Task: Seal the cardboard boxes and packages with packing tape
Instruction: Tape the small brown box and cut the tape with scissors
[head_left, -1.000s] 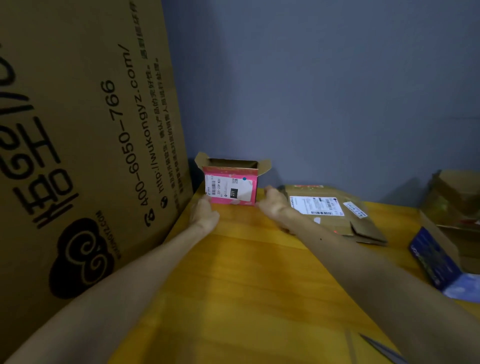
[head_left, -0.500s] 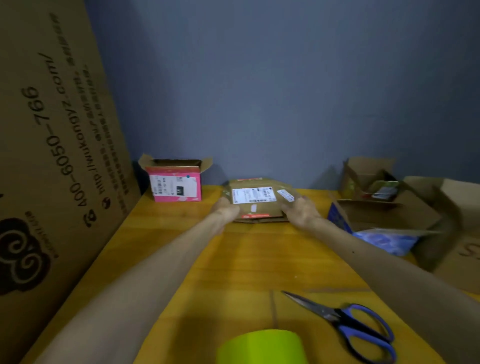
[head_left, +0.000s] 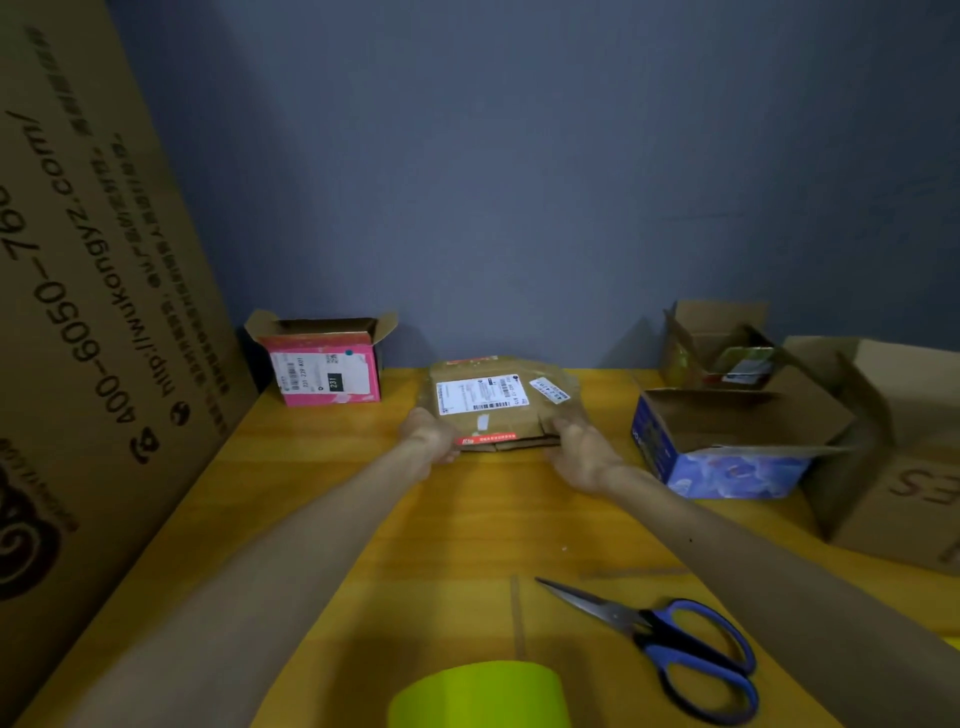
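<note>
Flat brown package (head_left: 493, 410), white shipping label up, lies mid-table (head_left: 467, 530) near back wall. Left hand (head_left: 428, 436) grips its near-left corner, right hand (head_left: 582, 452) its near-right corner, fingers curled round edges. Open pink box (head_left: 327, 382) to left, apart. Open blue box (head_left: 727, 462) to right. Blue-handled scissors (head_left: 675, 644) and green tape roll (head_left: 478, 696) lie nearer camera, untouched.

1. Flat brown cardboard package (head_left: 496, 405) lies far-centre on the yellow wooden table (head_left: 493, 519), left hand (head_left: 431, 436) and right hand (head_left: 582, 452) holding its near corners.
2. Pink open cardboard box (head_left: 327, 382) left of it, blue open cardboard box (head_left: 727, 470) right.
3. Blue-handled steel scissors (head_left: 647, 626) near right; lime-green tape roll (head_left: 478, 696) nearest, centre.
</note>
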